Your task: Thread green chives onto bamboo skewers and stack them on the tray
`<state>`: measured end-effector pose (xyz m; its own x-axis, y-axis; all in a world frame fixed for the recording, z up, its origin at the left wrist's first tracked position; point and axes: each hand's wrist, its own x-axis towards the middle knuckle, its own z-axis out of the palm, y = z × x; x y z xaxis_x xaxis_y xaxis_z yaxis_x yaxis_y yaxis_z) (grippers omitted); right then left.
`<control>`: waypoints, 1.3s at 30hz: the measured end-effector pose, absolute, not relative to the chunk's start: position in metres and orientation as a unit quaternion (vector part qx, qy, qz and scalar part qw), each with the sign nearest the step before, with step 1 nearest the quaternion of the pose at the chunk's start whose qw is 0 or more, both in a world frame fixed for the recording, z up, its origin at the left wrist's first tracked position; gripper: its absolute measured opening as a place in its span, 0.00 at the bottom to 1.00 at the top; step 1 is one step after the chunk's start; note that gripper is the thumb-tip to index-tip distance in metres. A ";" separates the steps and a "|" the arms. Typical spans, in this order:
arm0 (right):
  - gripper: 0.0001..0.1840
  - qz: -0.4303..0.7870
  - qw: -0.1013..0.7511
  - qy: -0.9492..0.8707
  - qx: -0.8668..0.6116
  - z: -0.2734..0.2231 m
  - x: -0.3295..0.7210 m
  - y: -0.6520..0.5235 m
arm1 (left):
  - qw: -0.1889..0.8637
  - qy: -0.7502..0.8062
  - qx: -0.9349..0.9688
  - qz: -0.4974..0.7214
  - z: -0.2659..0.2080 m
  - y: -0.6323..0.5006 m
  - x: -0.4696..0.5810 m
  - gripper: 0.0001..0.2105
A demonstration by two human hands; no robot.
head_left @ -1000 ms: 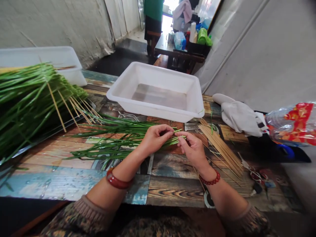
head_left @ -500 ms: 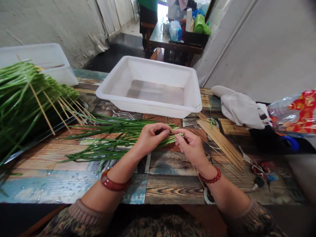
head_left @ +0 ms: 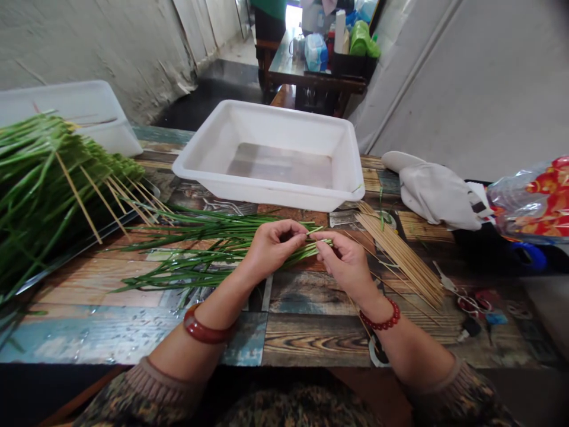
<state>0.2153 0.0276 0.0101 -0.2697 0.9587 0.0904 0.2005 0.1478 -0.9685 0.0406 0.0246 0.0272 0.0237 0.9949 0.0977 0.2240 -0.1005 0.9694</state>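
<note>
Long green garlic chives [head_left: 191,276] lie spread across the middle of the table, their pale cut ends toward the right. Over those ends, my left hand [head_left: 278,246] is closed in a pinch on chive stalks, thumb against forefinger. My right hand [head_left: 344,255] meets it from the right, its thumb and forefinger pinching the pale stalk ends; whether a skewer is between these fingers is too small to tell. To the right of it lies a bundle of wooden skewers [head_left: 400,255], with a few loose ones beside it. A big pile of skewered chives [head_left: 48,178] rests on a metal tray at the left.
Behind the chives stands a white plastic tub [head_left: 271,196], with another white tub [head_left: 109,112] at the back left. A light cap [head_left: 438,193], red plastic packaging [head_left: 546,201] and keys [head_left: 469,305] lie on the right. A person [head_left: 269,21] is in the background.
Both hands keep their pinch at the chive ends, almost in the same place. The view has shifted very slightly; nothing was visibly picked up or let go.
</note>
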 end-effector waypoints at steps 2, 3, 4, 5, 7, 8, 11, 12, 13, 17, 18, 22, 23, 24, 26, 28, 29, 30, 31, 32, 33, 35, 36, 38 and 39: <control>0.14 0.473 0.401 -0.642 -0.451 0.010 0.215 0.028 | 0.416 0.525 0.581 0.462 0.027 0.024 0.040 0.06; 0.14 0.475 0.402 -0.640 -0.452 0.010 0.215 0.029 | 0.418 0.525 0.580 0.462 0.027 0.024 0.040 0.06; 0.14 0.477 0.402 -0.637 -0.452 0.010 0.215 0.029 | 0.420 0.524 0.579 0.463 0.027 0.024 0.040 0.06; 0.14 0.479 0.403 -0.635 -0.452 0.010 0.214 0.029 | 0.423 0.522 0.578 0.464 0.026 0.024 0.040 0.07; 0.14 0.485 0.405 -0.629 -0.454 0.011 0.214 0.029 | 0.426 0.520 0.577 0.465 0.026 0.024 0.040 0.07; 0.14 0.486 0.406 -0.626 -0.454 0.011 0.213 0.029 | 0.426 0.519 0.578 0.465 0.026 0.024 0.040 0.07; 0.14 0.488 0.407 -0.623 -0.455 0.011 0.213 0.029 | 0.421 0.518 0.583 0.463 0.026 0.024 0.040 0.07; 0.14 0.488 0.408 -0.624 -0.455 0.011 0.213 0.029 | 0.418 0.518 0.584 0.463 0.026 0.024 0.040 0.07; 0.14 0.487 0.408 -0.624 -0.454 0.011 0.214 0.029 | 0.416 0.518 0.586 0.463 0.026 0.024 0.040 0.07; 0.14 0.483 0.407 -0.630 -0.452 0.009 0.215 0.029 | 0.402 0.517 0.597 0.463 0.027 0.024 0.040 0.07; 0.14 0.482 0.407 -0.631 -0.451 0.009 0.215 0.029 | 0.397 0.516 0.602 0.462 0.027 0.024 0.040 0.07; 0.14 0.479 0.406 -0.634 -0.451 0.009 0.215 0.029 | 0.367 0.508 0.634 0.453 0.026 0.025 0.038 0.06; 0.14 0.477 0.405 -0.635 -0.452 0.009 0.215 0.029 | 0.356 0.506 0.643 0.451 0.026 0.025 0.038 0.06; 0.14 0.475 0.404 -0.637 -0.454 0.009 0.215 0.029 | 0.343 0.504 0.653 0.450 0.026 0.025 0.038 0.06; 0.14 0.469 0.401 -0.641 -0.456 0.009 0.215 0.029 | 0.318 0.498 0.670 0.449 0.026 0.025 0.038 0.05; 0.14 0.464 0.399 -0.646 -0.456 0.008 0.215 0.029 | 0.298 0.492 0.684 0.449 0.026 0.025 0.038 0.06; 0.14 0.462 0.399 -0.648 -0.455 0.007 0.216 0.030 | 0.290 0.489 0.690 0.448 0.026 0.025 0.038 0.06; 0.13 0.461 0.398 -0.650 -0.454 0.006 0.216 0.030 | 0.285 0.487 0.694 0.447 0.025 0.025 0.038 0.06; 0.13 0.462 0.397 -0.651 -0.454 0.004 0.216 0.030 | 0.282 0.485 0.697 0.446 0.025 0.025 0.038 0.06; 0.13 0.463 0.396 -0.650 -0.454 0.002 0.216 0.030 | 0.281 0.483 0.700 0.444 0.024 0.025 0.039 0.06; 0.12 0.465 0.397 -0.648 -0.454 0.001 0.216 0.031 | 0.282 0.481 0.703 0.441 0.024 0.025 0.039 0.06; 0.13 0.472 0.405 -0.641 -0.450 -0.002 0.216 0.031 | 0.287 0.481 0.705 0.436 0.024 0.024 0.039 0.06; 0.14 0.474 0.411 -0.638 -0.446 -0.002 0.216 0.031 | 0.291 0.486 0.701 0.435 0.024 0.024 0.040 0.06; 0.19 0.469 0.421 -0.640 -0.439 -0.002 0.216 0.031 | 0.303 0.500 0.684 0.436 0.026 0.023 0.040 0.05; 0.21 0.463 0.421 -0.646 -0.437 -0.001 0.216 0.030 | 0.313 0.507 0.674 0.436 0.028 0.022 0.040 0.05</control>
<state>0.2163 0.0303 -0.0012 -0.2636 0.9544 0.1400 0.1755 0.1902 -0.9659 0.0401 0.0224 0.0279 0.1051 0.9566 0.2719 0.4109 -0.2908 0.8641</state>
